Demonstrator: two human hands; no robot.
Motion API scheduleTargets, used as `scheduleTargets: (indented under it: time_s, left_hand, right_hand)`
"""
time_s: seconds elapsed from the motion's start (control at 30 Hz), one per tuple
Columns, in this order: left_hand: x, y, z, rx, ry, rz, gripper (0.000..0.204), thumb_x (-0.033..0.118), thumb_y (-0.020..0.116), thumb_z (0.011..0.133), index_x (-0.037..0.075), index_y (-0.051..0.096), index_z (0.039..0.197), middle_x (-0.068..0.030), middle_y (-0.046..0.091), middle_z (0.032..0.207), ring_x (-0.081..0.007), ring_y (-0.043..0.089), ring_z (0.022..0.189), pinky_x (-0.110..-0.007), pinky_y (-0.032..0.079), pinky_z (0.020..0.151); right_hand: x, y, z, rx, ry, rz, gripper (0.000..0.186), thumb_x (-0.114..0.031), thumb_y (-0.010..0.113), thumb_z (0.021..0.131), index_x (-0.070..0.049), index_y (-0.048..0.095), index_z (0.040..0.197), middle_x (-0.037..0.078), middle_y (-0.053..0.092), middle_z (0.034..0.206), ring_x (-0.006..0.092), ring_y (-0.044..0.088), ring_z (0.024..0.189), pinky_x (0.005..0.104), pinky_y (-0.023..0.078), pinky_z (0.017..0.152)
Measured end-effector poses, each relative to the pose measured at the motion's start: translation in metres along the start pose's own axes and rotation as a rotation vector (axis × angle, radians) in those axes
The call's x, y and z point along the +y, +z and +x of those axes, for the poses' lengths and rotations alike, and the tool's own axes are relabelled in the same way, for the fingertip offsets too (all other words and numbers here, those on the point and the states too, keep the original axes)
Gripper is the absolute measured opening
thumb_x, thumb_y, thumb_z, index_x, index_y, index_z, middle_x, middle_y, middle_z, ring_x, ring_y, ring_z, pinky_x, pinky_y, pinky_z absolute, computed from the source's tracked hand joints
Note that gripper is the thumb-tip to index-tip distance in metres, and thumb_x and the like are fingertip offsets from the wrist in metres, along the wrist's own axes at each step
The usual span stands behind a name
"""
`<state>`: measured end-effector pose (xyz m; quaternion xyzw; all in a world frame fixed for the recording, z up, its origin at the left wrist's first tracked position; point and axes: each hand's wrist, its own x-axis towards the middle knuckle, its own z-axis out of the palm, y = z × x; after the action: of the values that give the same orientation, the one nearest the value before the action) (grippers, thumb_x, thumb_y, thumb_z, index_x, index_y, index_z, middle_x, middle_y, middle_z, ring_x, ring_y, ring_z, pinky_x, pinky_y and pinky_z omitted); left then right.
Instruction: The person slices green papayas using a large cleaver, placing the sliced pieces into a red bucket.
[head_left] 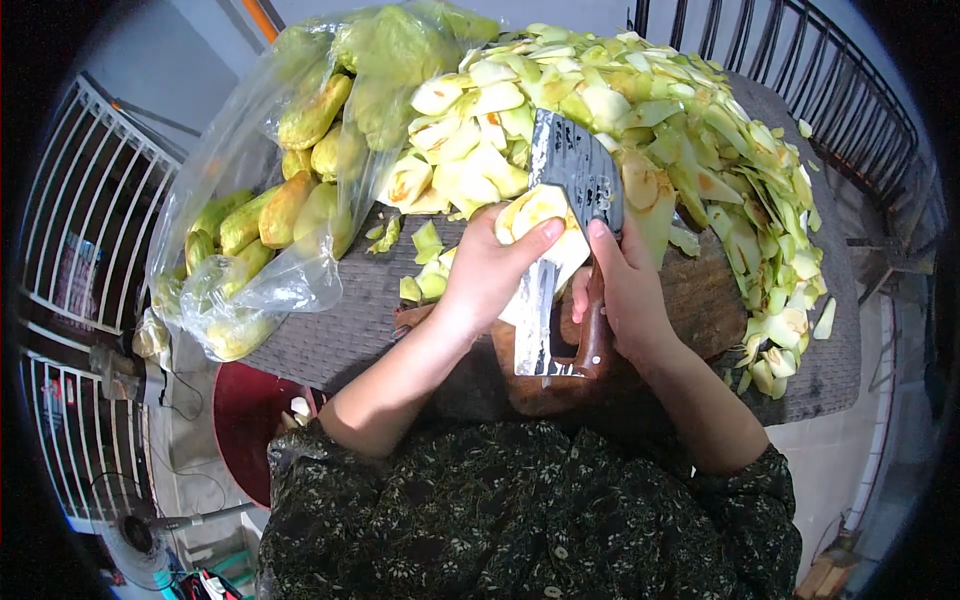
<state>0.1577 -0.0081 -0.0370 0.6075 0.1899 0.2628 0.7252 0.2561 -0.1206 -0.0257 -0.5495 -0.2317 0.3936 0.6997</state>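
Note:
In front of my chest, my left hand [480,268] is closed around a pale, peeled piece of fruit [535,210], perhaps green mango, with its thumb across the cut face. My right hand [632,295] grips the brown wooden handle of a broad-bladed knife [572,165], its thumb against the blade's lower part. The wide, dark grey blade is wet and streaked, and rises beside the fruit. Below my hands is a worn wooden chopping board [690,305]. Small green-yellow offcuts [430,265] lie left of it, next to my left wrist.
A large heap of pale green slices [700,150] covers the table's far and right side. At left, a clear plastic bag [310,285] holds whole yellow-green fruits [290,210]. A red basin [240,425] stands below the grey table mat [400,255]. White bars [85,210] flank the left.

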Motion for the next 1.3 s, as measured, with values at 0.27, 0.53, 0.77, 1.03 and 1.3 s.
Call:
scheduleTargets:
  time_s: [0.27, 0.53, 0.77, 1.03, 1.3]
  left_hand:
    - [0.009, -0.006, -0.001, -0.06, 0.008, 0.165, 0.049, 0.034, 0.061, 0.089, -0.003, 0.05, 0.119, -0.0095, 0.062, 0.105, -0.0137, 0.059, 0.092, -0.026, 0.047, 0.082]
    - [0.017, -0.038, 0.023, 0.249, 0.266, 0.097, 0.055, 0.047, 0.032, 0.098, 0.003, 0.036, 0.131, -0.0118, 0.052, 0.121, -0.0233, 0.05, 0.111, -0.037, 0.041, 0.091]
    - [0.015, -0.022, 0.006, -0.035, 0.527, 0.504, 0.056, 0.021, 0.07, 0.077, 0.004, 0.042, 0.123, -0.0107, 0.052, 0.115, -0.0235, 0.05, 0.109, -0.035, 0.038, 0.097]
    - [0.0, 0.016, 0.005, 0.0, 0.458, 1.026, 0.081, 0.03, 0.084, 0.059, 0.0, 0.046, 0.124, -0.019, 0.058, 0.113, -0.0336, 0.056, 0.104, -0.039, 0.044, 0.092]
    - [0.012, 0.003, 0.006, -0.131, 0.156, 0.962, 0.052, 0.033, 0.08, 0.067, -0.001, 0.061, 0.101, -0.0189, 0.064, 0.091, -0.0289, 0.063, 0.087, -0.036, 0.048, 0.077]
  right_hand:
    - [-0.007, -0.012, 0.007, -0.083, 0.059, -0.049, 0.032, -0.025, 0.044, 0.097, -0.01, 0.041, 0.125, 0.002, 0.052, 0.067, 0.0111, 0.047, 0.04, 0.0239, 0.04, 0.037]
    - [-0.087, -0.032, -0.011, 0.071, -0.257, -0.653, 0.034, -0.022, 0.052, 0.094, -0.001, 0.05, 0.122, 0.0, 0.048, 0.061, 0.0055, 0.045, 0.044, 0.0217, 0.034, 0.04]
    - [-0.107, -0.036, -0.011, 0.007, -0.549, -1.029, 0.029, -0.021, 0.053, 0.093, 0.002, 0.05, 0.11, 0.007, 0.052, 0.064, 0.0133, 0.051, 0.049, 0.0272, 0.04, 0.046]
    - [-0.067, -0.051, 0.007, 0.083, -0.355, -0.76, 0.036, -0.015, 0.05, 0.095, -0.009, 0.043, 0.129, 0.002, 0.051, 0.069, 0.0071, 0.044, 0.045, 0.0219, 0.036, 0.04]
    - [-0.075, -0.057, 0.031, 0.111, -0.414, 0.233, 0.036, -0.013, 0.042, 0.096, -0.013, 0.049, 0.131, 0.003, 0.055, 0.079, 0.0102, 0.053, 0.057, 0.0245, 0.047, 0.052]
